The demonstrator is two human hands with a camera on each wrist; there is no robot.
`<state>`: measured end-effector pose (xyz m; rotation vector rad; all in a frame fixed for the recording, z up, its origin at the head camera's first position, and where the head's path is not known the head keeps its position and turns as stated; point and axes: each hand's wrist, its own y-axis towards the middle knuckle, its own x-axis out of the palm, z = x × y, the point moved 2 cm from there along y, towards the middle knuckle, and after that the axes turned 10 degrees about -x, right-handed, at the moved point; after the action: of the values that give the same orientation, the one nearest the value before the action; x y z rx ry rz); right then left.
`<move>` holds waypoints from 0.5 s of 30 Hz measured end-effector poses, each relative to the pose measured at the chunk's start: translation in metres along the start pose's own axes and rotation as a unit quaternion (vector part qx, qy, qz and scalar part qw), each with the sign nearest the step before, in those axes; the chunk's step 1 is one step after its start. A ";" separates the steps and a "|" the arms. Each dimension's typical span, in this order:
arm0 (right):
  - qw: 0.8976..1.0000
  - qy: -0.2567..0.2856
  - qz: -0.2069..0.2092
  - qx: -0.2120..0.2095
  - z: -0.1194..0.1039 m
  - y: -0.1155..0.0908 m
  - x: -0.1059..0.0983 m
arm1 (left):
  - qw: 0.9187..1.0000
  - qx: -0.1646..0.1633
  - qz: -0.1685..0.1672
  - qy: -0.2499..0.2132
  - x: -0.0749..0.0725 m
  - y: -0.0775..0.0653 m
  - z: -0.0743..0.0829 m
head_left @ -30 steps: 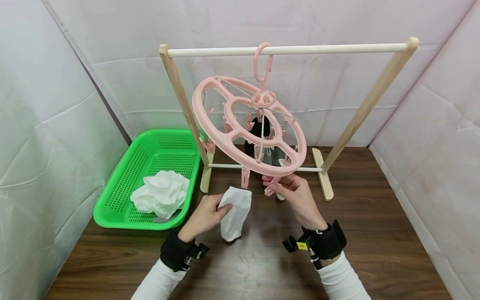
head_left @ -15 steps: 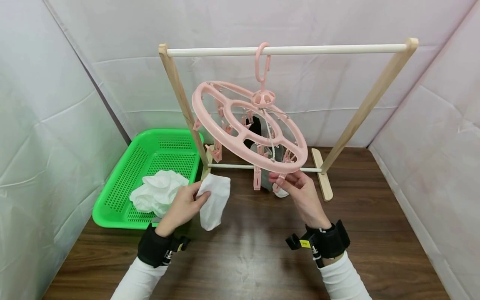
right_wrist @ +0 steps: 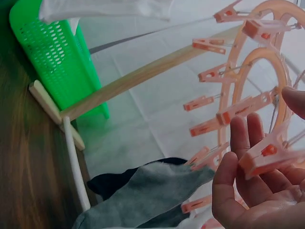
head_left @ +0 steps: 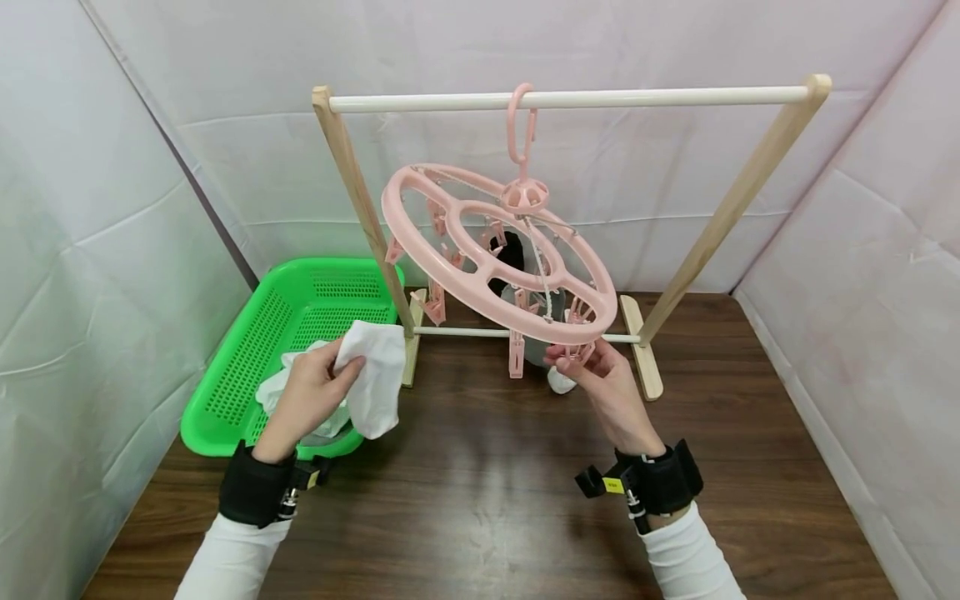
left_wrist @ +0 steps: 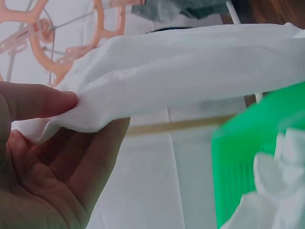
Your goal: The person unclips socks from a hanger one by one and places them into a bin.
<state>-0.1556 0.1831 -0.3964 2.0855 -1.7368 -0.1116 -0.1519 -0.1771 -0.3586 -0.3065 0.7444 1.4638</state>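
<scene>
My left hand (head_left: 313,392) pinches a white sock (head_left: 372,379) by its upper end between thumb and fingers, over the front right part of the green basket. In the left wrist view the sock (left_wrist: 181,71) stretches away from the fingertips. My right hand (head_left: 606,387) holds a pink clothespin (right_wrist: 267,152) under the lowered front right edge of the round pink hanger (head_left: 480,287), which hangs tilted. Grey socks (right_wrist: 147,195), a black one (head_left: 508,260) and a white one (head_left: 561,381) hang beneath it.
The hanger's hook sits on the white rail (head_left: 660,98) of a wooden stand (head_left: 738,200). At left, the green basket (head_left: 255,333) holds crumpled white cloth (head_left: 273,390). Several other pink clips dangle from the ring. White fabric walls enclose the brown table (head_left: 487,517).
My left hand has carried the white sock leftward, from the table's middle to the basket. My right hand shifted slightly right on the hanger's edge, and the ring turned a little.
</scene>
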 end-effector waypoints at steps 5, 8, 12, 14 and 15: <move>0.999 -0.028 0.002 0.028 0.009 -0.009 -0.010 | 1.000 0.000 0.017 0.020 -0.015 0.000 -0.002; 0.997 -0.050 0.002 0.051 0.016 -0.016 -0.017 | 0.999 0.000 0.029 0.035 -0.024 0.000 -0.002; 0.995 -0.073 0.001 0.070 0.023 -0.025 -0.025 | 0.998 -0.006 0.044 0.041 -0.041 0.002 -0.003; 0.994 -0.080 0.002 0.071 0.025 -0.029 -0.029 | 0.998 -0.011 0.050 0.040 -0.049 0.003 -0.004; 0.994 -0.080 0.004 0.072 0.025 -0.031 -0.030 | 0.998 -0.012 0.053 0.041 -0.053 0.004 -0.005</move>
<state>-0.1415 0.2094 -0.4372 2.2263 -1.8989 -0.1595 -0.1541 -0.2215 -0.3286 -0.3509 0.8208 1.5693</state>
